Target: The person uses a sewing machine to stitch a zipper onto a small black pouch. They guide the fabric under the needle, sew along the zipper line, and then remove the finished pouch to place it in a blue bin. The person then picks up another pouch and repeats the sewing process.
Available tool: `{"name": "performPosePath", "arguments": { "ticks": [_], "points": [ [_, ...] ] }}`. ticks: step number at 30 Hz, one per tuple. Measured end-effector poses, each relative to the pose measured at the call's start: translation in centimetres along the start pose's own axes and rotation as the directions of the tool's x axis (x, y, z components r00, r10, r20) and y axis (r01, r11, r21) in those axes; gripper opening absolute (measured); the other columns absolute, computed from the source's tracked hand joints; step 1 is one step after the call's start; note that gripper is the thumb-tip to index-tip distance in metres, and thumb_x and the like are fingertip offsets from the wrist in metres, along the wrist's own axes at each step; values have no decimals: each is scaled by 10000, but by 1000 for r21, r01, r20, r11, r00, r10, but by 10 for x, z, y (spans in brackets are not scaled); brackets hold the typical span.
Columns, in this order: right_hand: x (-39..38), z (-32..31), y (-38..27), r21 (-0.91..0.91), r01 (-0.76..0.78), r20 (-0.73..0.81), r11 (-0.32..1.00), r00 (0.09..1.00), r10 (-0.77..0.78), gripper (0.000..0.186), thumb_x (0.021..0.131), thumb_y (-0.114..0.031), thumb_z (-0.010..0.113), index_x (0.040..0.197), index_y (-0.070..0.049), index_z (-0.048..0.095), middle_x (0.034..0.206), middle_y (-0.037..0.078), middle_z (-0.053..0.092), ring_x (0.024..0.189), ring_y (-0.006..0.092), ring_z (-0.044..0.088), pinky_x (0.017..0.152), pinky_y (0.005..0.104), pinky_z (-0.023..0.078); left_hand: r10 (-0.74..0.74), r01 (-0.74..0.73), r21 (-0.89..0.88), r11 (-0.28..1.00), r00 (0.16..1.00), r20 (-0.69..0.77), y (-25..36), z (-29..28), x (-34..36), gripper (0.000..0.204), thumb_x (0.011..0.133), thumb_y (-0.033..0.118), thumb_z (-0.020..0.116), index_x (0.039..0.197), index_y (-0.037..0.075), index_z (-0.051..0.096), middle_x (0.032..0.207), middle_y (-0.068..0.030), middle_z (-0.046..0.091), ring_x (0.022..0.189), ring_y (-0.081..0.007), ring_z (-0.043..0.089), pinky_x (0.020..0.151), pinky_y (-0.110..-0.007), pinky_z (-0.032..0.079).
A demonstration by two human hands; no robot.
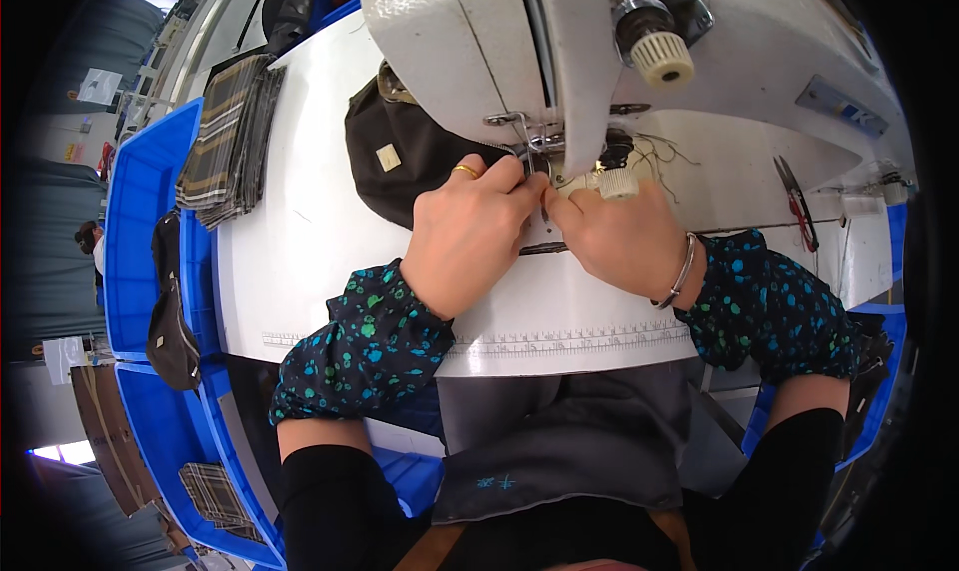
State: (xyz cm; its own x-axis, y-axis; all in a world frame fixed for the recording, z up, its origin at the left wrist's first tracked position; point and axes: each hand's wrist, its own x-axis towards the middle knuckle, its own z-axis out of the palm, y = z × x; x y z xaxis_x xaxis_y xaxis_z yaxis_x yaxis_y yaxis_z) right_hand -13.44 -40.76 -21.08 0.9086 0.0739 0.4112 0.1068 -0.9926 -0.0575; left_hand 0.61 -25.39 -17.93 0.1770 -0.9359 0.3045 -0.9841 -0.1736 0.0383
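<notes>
Head view: my left hand (468, 233) and right hand (624, 239) pinch dark fabric (415, 161) flat under the needle (544, 186); the fabric trails left, so my left grip is nearer.

Dark fabric piece at the sewing machine's needle

The dark fabric piece (400, 156) is a brownish-black bundle with a small pale label on top. It lies bunched on the white table, left of the sewing machine (559, 41) head, its right edge drawn under the presser foot. The left hand (470, 236) and right hand (624, 236) press down just in front of the needle, fingertips nearly meeting.
</notes>
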Motion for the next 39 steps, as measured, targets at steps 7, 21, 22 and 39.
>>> {"name": "performPosePath", "arguments": {
  "ticks": [7, 21, 22, 39],
  "points": [
    [4, 0, 7, 19, -10, -25, 1000, 1000, 10, 25, 816, -116, 682, 831, -97, 681, 605, 58, 631, 574, 241, 687, 504, 388, 505, -87, 87, -3, 996, 996, 13, 10, 7, 6, 300, 792, 99, 718, 1090, 64, 734, 969, -35, 643, 910, -270, 682, 610, -358, 586],
    [4, -9, -1, 111, 78, -83, 991, 994, -69, 159, 850, -123, 652, 992, -52, 654, 655, 30, 634, 608, 201, 692, 526, 362, 518, -11, 55, -205, 977, 977, 211, -13, -28, 1, 512, 771, 46, 728, 1282, 65, 694, 1173, -81, 648, 972, -280, 707, 739, -382, 598],
    [4, -8, 0, 120, 76, -75, 990, 995, -67, 164, 853, -121, 650, 1001, -51, 653, 649, 30, 630, 599, 201, 688, 519, 362, 511, 4, 51, -233, 971, 973, 232, -15, -30, 2, 508, 775, 43, 725, 1282, 62, 691, 1177, -82, 648, 955, -282, 714, 738, -385, 597],
    [4, -12, -4, 164, 52, 98, 985, 993, -69, 158, 846, -148, 660, 977, -63, 683, 688, 57, 664, 605, 233, 696, 532, 383, 512, 23, -23, 1, 1000, 997, 78, -11, -14, -2, 269, 835, 116, 713, 1102, 101, 725, 919, -71, 595, 722, -265, 701, 596, -383, 563]
  ]
}}
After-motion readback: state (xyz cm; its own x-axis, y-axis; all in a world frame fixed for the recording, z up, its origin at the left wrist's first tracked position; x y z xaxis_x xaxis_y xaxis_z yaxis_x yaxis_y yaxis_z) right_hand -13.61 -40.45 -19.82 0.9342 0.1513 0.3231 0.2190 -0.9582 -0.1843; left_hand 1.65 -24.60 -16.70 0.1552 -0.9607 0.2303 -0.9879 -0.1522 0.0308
